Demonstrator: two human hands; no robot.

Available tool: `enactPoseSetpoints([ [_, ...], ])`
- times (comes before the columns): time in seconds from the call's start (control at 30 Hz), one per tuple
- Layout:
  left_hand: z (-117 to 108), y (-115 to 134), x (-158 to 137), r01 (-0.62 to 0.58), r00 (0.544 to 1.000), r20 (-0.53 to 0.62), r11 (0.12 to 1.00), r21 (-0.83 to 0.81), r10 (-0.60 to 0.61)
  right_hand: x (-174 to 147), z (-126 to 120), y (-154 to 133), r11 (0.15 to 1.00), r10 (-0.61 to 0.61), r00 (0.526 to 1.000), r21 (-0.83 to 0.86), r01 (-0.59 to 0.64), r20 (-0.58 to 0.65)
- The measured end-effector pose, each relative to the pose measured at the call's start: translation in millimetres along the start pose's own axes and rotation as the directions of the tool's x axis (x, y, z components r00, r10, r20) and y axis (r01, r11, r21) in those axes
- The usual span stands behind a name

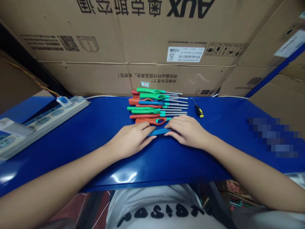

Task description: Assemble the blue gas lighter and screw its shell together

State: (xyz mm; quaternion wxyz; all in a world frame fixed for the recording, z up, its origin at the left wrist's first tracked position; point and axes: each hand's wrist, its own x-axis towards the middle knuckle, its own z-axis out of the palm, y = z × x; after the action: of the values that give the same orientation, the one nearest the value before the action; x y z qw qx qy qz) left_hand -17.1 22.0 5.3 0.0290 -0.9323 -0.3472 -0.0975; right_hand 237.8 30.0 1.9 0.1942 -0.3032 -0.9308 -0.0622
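While both hands are busy at the middle of the blue surface (152, 168), it's a blue lighter (159, 131) getting all the attention. It's sideways, just on the wearer's side of a bunch of other long-nosed lighters. Left hand (137, 136) has its handle end pinched between thumb and fingers. Right hand (188, 130) is closed up narrow around the front end, fingers covering most of whatever's there, so I can't really make out the metal part. Can't tell if the thing's touching the surface or held slightly up, either.

Right behind it is an orange lighter (147, 121), then a messy stack of green lighters (146, 111), red ones and another blue, handles left, metal rods pointing right. Little black-and-yellow screwdriver (199, 110) sits off to the right of the rods. Over on the left there's a white power strip (57, 116) with a plug (64, 101) in it, and big cardboard (95, 70) with upside-down AUX print stands along the back.
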Motion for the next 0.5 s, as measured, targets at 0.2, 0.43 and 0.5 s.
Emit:
enactPoseSetpoints([
  [0.2,-2.0,1.7,0.2,0.001,1.0,0.015,0.999,0.032,-0.002,-1.3,-12.2,3.6,0.992,0.039,0.982,0.109,-0.06,0.184],
  [0.43,-3.4,-3.3,-0.9,-0.005,1.0,-0.02,1.0,-0.006,0.005,-7.6,-9.1,14.4,0.982,0.091,0.987,0.155,-0.112,0.136],
  [0.5,-3.3,-3.1,-0.5,-0.003,1.0,-0.016,1.0,-0.024,0.002,-7.8,-7.5,13.8,0.984,0.092,0.991,0.145,-0.106,0.098],
])
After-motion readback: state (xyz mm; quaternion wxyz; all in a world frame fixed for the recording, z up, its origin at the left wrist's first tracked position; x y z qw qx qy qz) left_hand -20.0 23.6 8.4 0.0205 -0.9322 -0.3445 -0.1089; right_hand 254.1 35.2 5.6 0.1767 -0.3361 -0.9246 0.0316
